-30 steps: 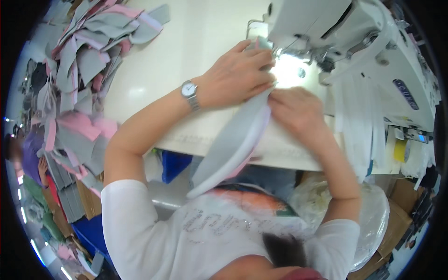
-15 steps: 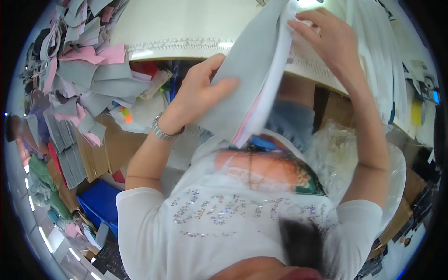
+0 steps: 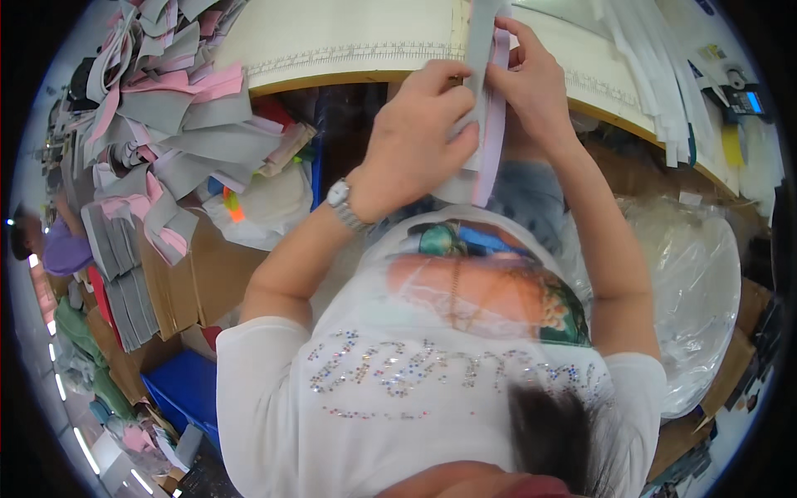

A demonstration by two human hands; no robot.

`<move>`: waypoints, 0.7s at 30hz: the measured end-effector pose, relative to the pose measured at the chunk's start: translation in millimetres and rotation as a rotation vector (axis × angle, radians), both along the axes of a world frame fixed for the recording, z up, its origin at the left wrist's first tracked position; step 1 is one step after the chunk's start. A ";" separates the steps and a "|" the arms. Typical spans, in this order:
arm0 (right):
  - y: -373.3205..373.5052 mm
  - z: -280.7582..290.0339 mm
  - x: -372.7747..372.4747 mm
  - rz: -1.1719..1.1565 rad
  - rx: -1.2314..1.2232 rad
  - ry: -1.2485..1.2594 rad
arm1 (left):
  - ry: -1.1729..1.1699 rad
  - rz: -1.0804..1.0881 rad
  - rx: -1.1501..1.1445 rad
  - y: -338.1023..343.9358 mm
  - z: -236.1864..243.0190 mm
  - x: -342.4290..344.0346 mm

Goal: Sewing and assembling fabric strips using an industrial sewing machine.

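A folded grey fabric piece (image 3: 480, 50) with a lilac-pink layer (image 3: 493, 149) along its right side hangs over the near edge of the white table. My left hand (image 3: 422, 137), with a metal watch (image 3: 342, 202) on its wrist, grips the fabric's left side, fingers bent and thumb lying across it. On the other side my right hand (image 3: 533, 95) pinches the lilac layer's edge between thumb and curled fingers. Together the hands hold the piece narrow and nearly edge-on, above my lap. Its far end passes out of the top of the view.
The white table (image 3: 332, 25) carries a printed ruler scale (image 3: 349, 51) along its front edge. Grey and pink fabric pieces (image 3: 174, 108) are heaped at the left, above a cardboard box (image 3: 203, 274). White strips (image 3: 643, 75) lie at the right; a clear plastic bag (image 3: 689, 299) stands below them.
The fabric has turned from a broad, slanted face to a narrow upright strip. My left hand has moved right and closed on it; my right hand has come lower and left.
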State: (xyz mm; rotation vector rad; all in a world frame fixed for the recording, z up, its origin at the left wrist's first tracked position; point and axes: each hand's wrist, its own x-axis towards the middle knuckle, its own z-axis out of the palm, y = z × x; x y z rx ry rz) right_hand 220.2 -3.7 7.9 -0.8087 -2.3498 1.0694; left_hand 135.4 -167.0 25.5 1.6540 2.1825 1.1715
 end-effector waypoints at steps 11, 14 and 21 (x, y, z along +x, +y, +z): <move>-61.7 -12.0 38.4 -0.213 -1.239 0.531 | 0.385 -0.117 0.129 -2.8 -6.6 13.8; -50.8 -21.9 40.9 -0.043 -1.109 0.410 | 0.471 -0.171 0.096 -8.8 -16.5 26.5; -48.4 -24.0 39.4 -0.093 -0.913 0.301 | -0.659 0.047 -0.012 -28.8 -16.8 10.2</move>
